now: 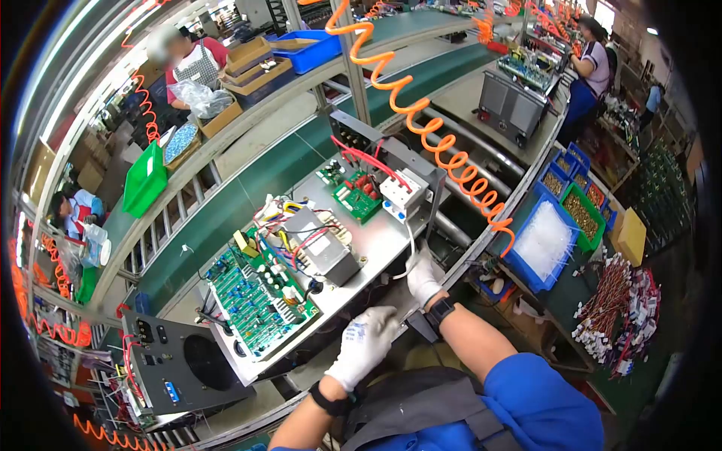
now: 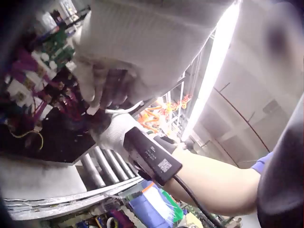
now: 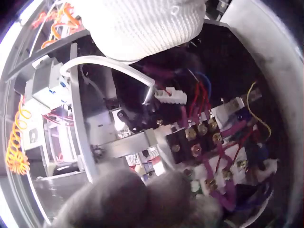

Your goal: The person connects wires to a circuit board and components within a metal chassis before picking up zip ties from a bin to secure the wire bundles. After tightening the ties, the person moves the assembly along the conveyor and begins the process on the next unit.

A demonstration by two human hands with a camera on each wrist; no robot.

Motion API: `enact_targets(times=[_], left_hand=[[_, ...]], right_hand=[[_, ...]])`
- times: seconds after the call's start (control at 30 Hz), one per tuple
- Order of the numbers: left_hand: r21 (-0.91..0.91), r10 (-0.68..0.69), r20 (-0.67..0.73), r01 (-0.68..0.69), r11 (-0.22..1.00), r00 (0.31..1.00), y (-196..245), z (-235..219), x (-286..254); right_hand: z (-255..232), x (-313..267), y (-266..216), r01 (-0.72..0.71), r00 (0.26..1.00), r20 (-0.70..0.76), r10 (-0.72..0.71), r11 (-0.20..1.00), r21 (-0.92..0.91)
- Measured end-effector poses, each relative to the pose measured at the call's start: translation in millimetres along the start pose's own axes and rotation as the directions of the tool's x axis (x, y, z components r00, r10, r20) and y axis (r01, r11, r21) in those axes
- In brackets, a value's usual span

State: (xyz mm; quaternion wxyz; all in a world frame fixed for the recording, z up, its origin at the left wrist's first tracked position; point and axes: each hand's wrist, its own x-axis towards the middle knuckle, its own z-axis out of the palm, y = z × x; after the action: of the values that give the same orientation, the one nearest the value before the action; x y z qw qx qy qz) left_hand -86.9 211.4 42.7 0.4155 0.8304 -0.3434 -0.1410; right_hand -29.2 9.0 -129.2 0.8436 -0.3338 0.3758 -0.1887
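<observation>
In the head view, my left hand (image 1: 366,342), gloved in white, has bent fingers beside the front edge of a metal chassis (image 1: 376,259). My right hand (image 1: 423,278) is farther right, below a white breaker (image 1: 404,194), and a white cable (image 1: 411,244) runs down to it. The left wrist view shows my left fingers (image 2: 90,90) bent near purple wiring, nothing visible in them. The right wrist view has white glove fabric (image 3: 142,31) over the cable (image 3: 114,64), whose end lies near a white connector (image 3: 171,96). My right fingertips are hidden, so their grip is unclear.
A green circuit board (image 1: 259,301) and a grey transformer (image 1: 320,244) sit on the chassis. An orange coiled hose (image 1: 429,131) hangs above. Blue bins (image 1: 541,244) and bundled wires (image 1: 617,308) are at right; a dark panel (image 1: 180,368) stands at left.
</observation>
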Motion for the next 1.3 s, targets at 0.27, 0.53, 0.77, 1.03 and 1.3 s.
enact_targets(times=[0.27, 0.53, 0.77, 1.03, 1.3], left_hand=[[0.656, 0.367, 0.329, -0.49, 0.575, 0.87, 98.0, -165.8, 102.3], [0.635, -0.165, 0.661, -0.428, 0.642, 0.732, 56.1, -126.8, 248.8], [0.435, 0.086, 0.798, -0.67, 0.602, 0.596, 18.1, -109.8, 284.4], [0.502, 0.218, 0.736, -0.733, 0.459, 0.641, 3.9, -148.8, 280.1], [0.629, 0.417, 0.543, -0.682, 0.372, 0.729, 3.1, -145.0, 296.0]], right_hand=[[-9.6, -53.9, -37.9, -0.008, 0.99, 0.138, 0.002, 0.999, 0.047], [-33.6, -23.0, -16.4, 0.057, 0.994, 0.105, -0.042, 0.988, -0.146], [-10.0, -41.0, -59.3, -0.016, 0.981, 0.158, 0.109, 0.868, -0.497], [6.7, -36.7, -10.6, 0.036, 0.988, 0.147, -0.048, 0.996, 0.083], [28.1, -27.0, -16.7, 0.041, 0.983, -0.174, 0.055, 0.862, 0.505]])
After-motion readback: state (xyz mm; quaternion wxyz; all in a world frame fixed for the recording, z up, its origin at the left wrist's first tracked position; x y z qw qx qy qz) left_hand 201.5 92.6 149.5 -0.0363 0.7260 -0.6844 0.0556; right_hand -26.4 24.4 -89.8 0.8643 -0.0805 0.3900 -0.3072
